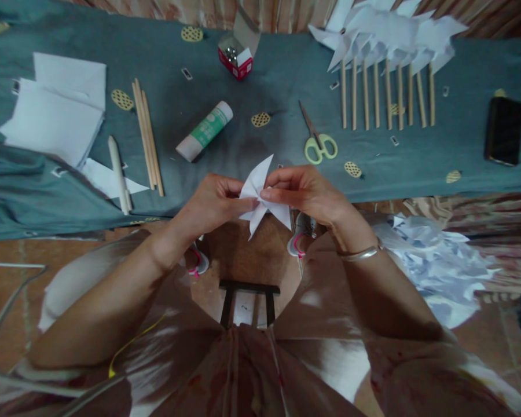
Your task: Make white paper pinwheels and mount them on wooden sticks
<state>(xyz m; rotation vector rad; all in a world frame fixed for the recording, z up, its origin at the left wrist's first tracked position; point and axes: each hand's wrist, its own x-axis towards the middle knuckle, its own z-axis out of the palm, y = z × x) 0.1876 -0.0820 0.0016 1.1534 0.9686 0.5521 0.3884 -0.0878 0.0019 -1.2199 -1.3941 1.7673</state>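
A white paper pinwheel with pointed, folded blades is held over the table's front edge. My left hand pinches it from the left, thumb close to the centre. From the right, my right hand closes on it too, its thumb and fingertips pressed at the middle. Whatever lies under the fingertips is hidden. Beyond my hands lie a glue stick with a green label and scissors with light green handles. An opened red box holding small shiny metal pieces stands farther back.
Finished paper pinwheels on sticks lie in a row at back right. A phone rests far right. Leftward are wooden sticks, a white pen-like tool and stacked paper. Paper scraps pile up below the table, right.
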